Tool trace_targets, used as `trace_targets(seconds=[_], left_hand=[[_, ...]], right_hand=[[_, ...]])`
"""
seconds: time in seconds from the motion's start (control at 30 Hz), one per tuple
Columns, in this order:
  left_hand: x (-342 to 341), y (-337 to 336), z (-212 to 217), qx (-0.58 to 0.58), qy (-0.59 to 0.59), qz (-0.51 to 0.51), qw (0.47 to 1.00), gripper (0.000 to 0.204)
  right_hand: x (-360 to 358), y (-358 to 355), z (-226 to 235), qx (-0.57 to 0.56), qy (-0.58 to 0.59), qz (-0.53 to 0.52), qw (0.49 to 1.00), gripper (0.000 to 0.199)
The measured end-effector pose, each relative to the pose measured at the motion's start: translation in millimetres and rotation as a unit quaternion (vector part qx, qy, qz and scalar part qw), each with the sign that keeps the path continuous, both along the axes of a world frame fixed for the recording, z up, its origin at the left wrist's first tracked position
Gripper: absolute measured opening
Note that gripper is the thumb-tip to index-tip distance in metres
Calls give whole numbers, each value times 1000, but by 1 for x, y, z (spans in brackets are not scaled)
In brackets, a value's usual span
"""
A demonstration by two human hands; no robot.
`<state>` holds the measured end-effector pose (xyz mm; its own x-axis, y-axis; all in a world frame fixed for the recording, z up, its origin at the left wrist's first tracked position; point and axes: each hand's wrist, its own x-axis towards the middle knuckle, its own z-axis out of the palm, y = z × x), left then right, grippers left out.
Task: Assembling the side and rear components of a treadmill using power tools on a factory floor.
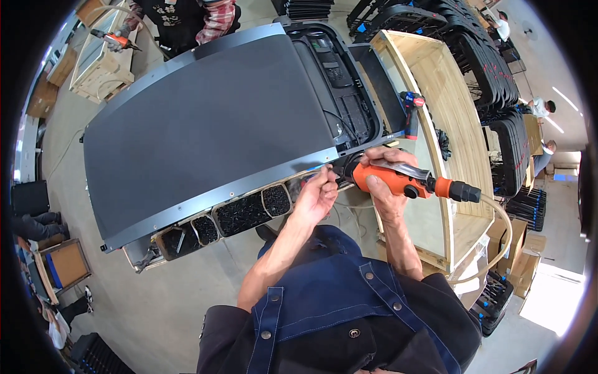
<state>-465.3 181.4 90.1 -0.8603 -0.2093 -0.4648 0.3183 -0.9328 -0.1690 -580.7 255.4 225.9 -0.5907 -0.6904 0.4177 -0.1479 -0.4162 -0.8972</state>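
Note:
My right hand [391, 209] is wrapped round an orange and black air screwdriver [389, 179], with a hose running from its rear end. The tool lies roughly level, its nose pointing left to the near right corner of a treadmill deck [205, 118]. Close to that nose, my left hand [316, 198] has its fingers pinched together at the metal side rail [232, 194]. What the left fingers hold, if anything, is too small to tell. Screw heads dot the rail. Beyond the belt's right end is a black motor compartment [330, 75].
Bins of dark small parts [246, 215] sit below the near rail. A red and black cordless driver [412, 115] rests by a wooden crate [445, 93] on the right. Across the deck, a co-worker [180, 22] holds another orange driver [115, 40]. Black frames [473, 68] are stacked at far right.

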Motion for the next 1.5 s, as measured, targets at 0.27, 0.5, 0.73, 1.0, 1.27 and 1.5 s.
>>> trace_targets(seconds=[0.27,0.5,0.73,1.0,1.27,1.5], left_hand=[[-34,-7,-24,50,10,-13,999,25],[14,9,7,-192,-33,-90,977,23],[48,16,41,-283,7,-191,940,30],[61,17,43,-324,-7,-128,937,24],[66,22,48,-380,-73,-64,920,22],[67,21,26,-213,-3,-22,977,22]], right_hand=[[-24,-49,-5,139,131,30,981,43],[-33,-73,3,176,89,168,966,40],[-22,-70,4,156,36,99,982,34],[-19,-64,1,136,-3,57,989,34],[-19,-57,-8,116,55,85,988,34],[-22,-55,-7,126,20,86,988,30]])
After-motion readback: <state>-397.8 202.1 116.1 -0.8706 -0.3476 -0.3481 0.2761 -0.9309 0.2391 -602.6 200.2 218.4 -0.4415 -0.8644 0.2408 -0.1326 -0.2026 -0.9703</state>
